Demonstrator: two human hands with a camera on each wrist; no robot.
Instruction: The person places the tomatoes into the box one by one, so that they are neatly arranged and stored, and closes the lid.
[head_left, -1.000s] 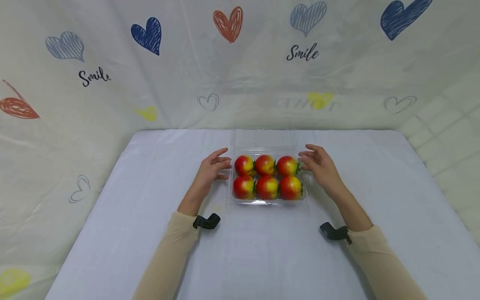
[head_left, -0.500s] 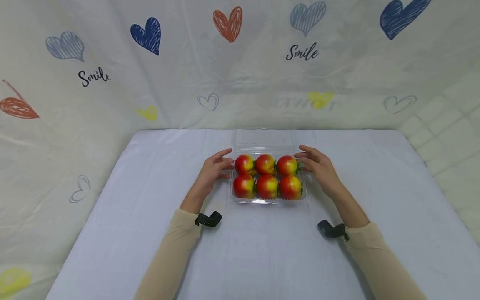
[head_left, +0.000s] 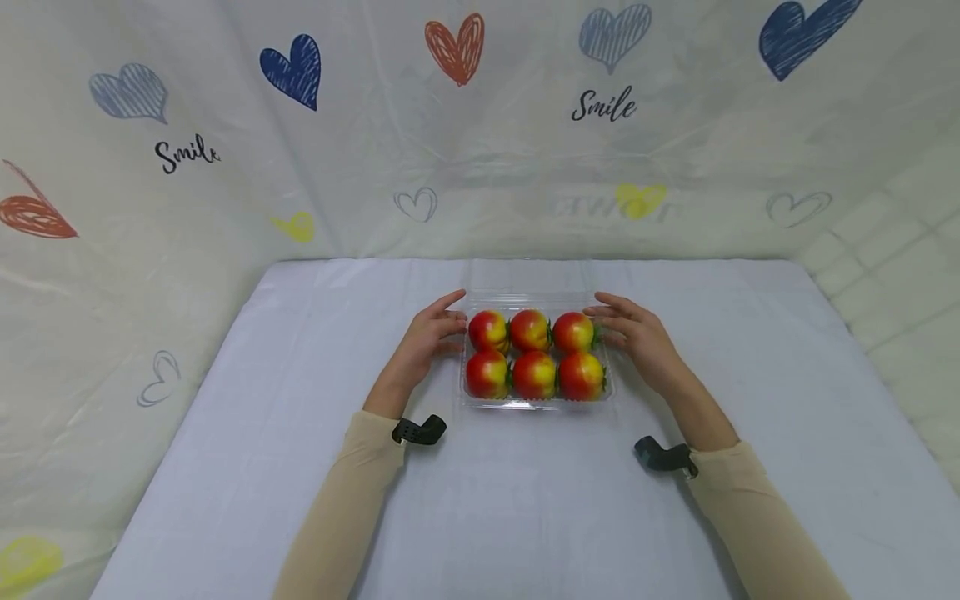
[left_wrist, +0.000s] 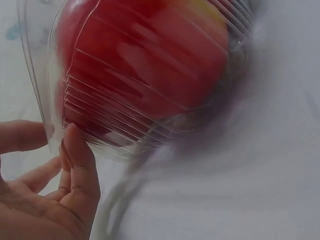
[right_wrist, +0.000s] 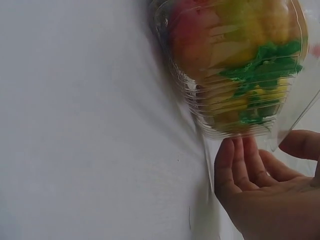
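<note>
A clear plastic box (head_left: pixel 517 404) holds several red-and-yellow round fruits (head_left: pixel 534 374) in two rows, some with green leaves. A transparent panel (head_left: pixel 529 275) extends from its far edge. My left hand (head_left: pixel 420 343) is at the box's left side with loosely extended fingers; in the left wrist view, its fingertips (left_wrist: pixel 74 137) meet the ribbed wall. Opposite it, my right hand (head_left: pixel 645 340) has its fingers against the right side. The right wrist view shows these fingertips (right_wrist: pixel 234 145) under the ribs and the thumb (right_wrist: pixel 300 142) by the thin rim.
White cloth (head_left: pixel 495 508) covers the table beneath the box. Behind the table hangs a pale sheet (head_left: pixel 510 150) printed with hearts and words. Each wrist wears a black mount (head_left: pixel 420 430), and the sleeves (head_left: pixel 341 508) are beige.
Both hands have moved slightly inward to the box's sides, the left one rightward and a little farther away, the right one leftward. The box and fruits stay in nearly the same place.
</note>
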